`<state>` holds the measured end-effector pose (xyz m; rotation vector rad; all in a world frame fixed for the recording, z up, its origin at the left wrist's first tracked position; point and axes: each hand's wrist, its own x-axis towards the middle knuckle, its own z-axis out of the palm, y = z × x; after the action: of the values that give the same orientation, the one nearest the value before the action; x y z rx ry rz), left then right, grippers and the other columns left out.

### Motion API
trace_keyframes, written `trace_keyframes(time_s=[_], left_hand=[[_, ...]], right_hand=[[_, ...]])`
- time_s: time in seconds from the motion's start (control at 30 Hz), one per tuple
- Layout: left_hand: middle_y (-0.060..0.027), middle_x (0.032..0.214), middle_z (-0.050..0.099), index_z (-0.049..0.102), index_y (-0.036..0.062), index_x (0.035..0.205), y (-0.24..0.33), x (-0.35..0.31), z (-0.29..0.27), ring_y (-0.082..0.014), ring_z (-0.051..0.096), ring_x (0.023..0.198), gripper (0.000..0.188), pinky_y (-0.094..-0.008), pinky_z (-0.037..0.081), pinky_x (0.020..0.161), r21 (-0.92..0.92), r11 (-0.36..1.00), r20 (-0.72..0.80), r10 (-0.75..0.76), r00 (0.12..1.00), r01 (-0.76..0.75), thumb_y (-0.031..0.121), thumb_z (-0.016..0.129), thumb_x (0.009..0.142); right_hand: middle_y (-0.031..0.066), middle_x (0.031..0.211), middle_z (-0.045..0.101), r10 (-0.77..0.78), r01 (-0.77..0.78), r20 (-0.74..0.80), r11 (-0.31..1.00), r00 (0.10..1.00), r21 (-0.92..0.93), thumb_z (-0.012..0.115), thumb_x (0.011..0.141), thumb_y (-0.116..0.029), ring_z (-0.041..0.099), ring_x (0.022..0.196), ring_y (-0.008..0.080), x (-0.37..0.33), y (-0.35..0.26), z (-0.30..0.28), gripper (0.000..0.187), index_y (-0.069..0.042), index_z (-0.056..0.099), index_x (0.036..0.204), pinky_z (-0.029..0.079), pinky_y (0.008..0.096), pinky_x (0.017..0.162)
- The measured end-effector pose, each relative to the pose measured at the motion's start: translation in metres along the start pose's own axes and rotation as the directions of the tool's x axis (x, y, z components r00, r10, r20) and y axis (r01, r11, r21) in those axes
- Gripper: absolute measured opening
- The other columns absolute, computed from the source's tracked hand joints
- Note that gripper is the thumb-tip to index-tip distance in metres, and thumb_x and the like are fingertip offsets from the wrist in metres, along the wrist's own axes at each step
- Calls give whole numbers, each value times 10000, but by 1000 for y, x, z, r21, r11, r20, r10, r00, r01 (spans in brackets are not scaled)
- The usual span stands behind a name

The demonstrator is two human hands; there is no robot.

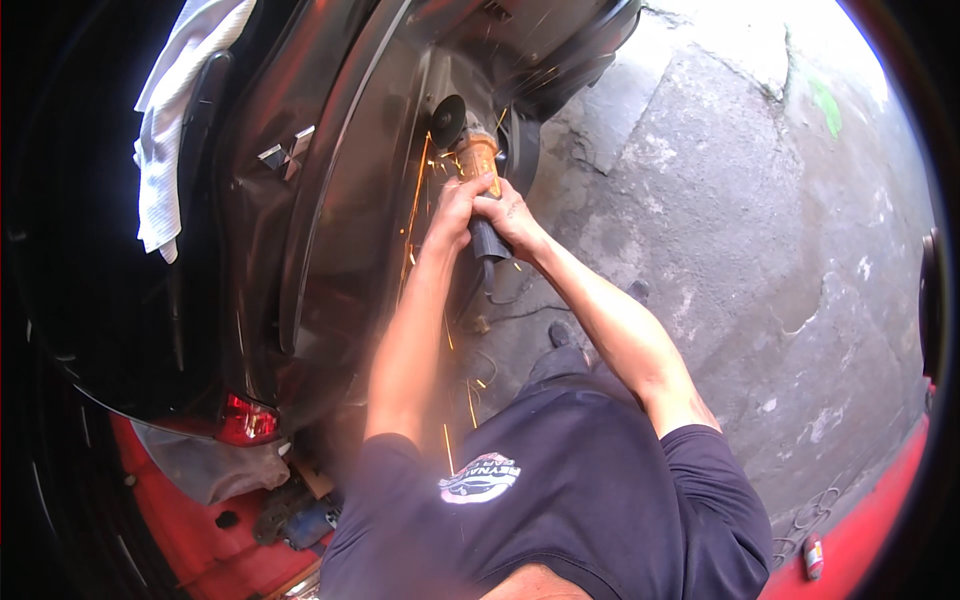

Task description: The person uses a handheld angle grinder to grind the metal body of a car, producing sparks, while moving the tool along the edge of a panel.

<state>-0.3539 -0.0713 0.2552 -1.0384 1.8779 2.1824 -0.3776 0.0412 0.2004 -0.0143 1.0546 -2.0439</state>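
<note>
Both my hands are closed around an angle grinder [478, 158] with an orange-yellow body and a dark rear handle. My left hand [455, 213] wraps its left side, and my right hand [508, 215] grips the right side, thumbs close together. A dark round disc [448, 119] sits at the grinder's far end, beside the inner metal of a dark car's body [385, 130]. Orange sparks fly from there down toward my left forearm and shirt. Whether the disc touches the metal, I cannot tell. A cord runs from the handle's near end.
A white cloth [165, 170] hangs over the dark car at the left, above its red tail light [248, 420]. Cracked grey concrete floor [720, 190] spreads to the right. Near the lower right, a small red can [813, 558] and coiled wire [808, 515] lie on the ground.
</note>
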Motion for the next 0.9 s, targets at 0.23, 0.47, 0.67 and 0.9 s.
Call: trace_keyframes(time_s=[0.23, 0.47, 0.67, 0.9], left_hand=[[-165, 1056, 653, 546, -70, 1182, -2, -7, -4, -227, 675, 920, 449, -350, 557, 797, 33, 998, -97, -57, 994, 61, 213, 747, 898], [-113, 972, 674, 615, -37, 1108, -1, -9, -1, -185, 680, 860, 336, -329, 550, 771, 13, 1000, -28, -13, 1000, 13, 209, 727, 909], [-108, 956, 679, 643, -22, 1080, 9, -9, 9, -184, 681, 840, 305, -327, 549, 754, 39, 999, -51, -12, 999, 14, 217, 721, 908], [-119, 944, 684, 642, -33, 1083, 3, 0, 3, -187, 683, 820, 315, -336, 553, 742, 40, 999, -83, -11, 996, 14, 215, 716, 905]], right_hand=[[173, 1171, 634, -3, 3, 1, 1000, 1000, -20, 736, 783, -249, 639, 1046, 222, -9, -1, 6, 713, 73, 462, 1358, 518, 334, 902], [170, 1180, 633, -8, 8, -7, 999, 1000, -31, 730, 790, -237, 638, 1049, 220, -8, -4, 5, 708, 71, 454, 1365, 516, 334, 905], [110, 1169, 618, 1, -1, 11, 1000, 1000, -8, 755, 795, -266, 619, 1022, 178, -7, -12, 3, 675, 15, 485, 1345, 507, 312, 887], [107, 1152, 621, 9, -9, 63, 1000, 998, 14, 740, 818, -254, 624, 997, 173, -12, -20, 5, 645, 3, 479, 1349, 516, 311, 865]])
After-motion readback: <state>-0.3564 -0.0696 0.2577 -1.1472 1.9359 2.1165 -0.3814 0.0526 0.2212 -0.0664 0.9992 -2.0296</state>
